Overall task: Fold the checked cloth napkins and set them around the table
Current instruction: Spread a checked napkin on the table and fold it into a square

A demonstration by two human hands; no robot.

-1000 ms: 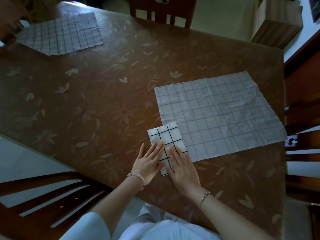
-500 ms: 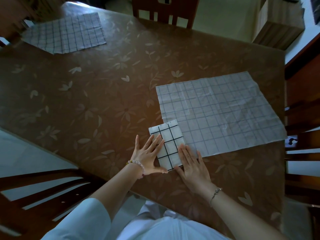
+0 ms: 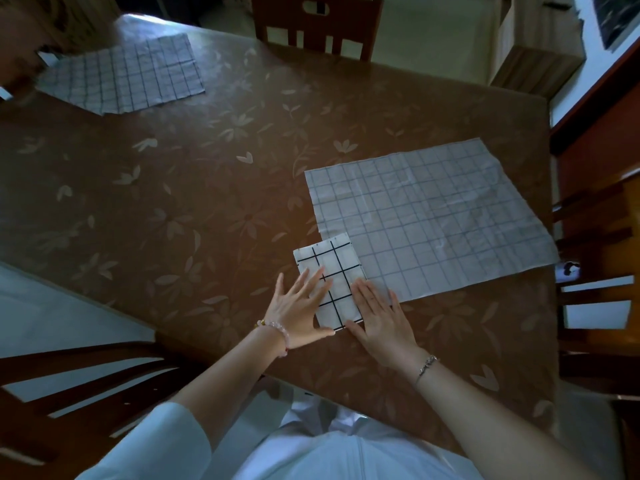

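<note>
A small folded checked napkin (image 3: 329, 271) with bold black lines lies near the table's front edge, its far corner overlapping a large unfolded checked napkin (image 3: 433, 220). My left hand (image 3: 298, 310) lies flat with spread fingers on the folded napkin's left side, thumb along its near edge. On the napkin's right edge rests my right hand (image 3: 379, 313), flat, fingers together. A third checked napkin (image 3: 128, 76) lies spread out at the far left of the table.
The brown table (image 3: 207, 202) has a leaf-patterned cover. Wooden chairs stand at the far side (image 3: 315, 29), at the right (image 3: 602, 271) and at the near left (image 3: 69, 386). A wooden cabinet (image 3: 533, 46) stands beyond the far right corner.
Both hands have slid apart from the middle of the folded napkin to its left and right sides, smoothing it flat. The napkins have stayed where they were.
</note>
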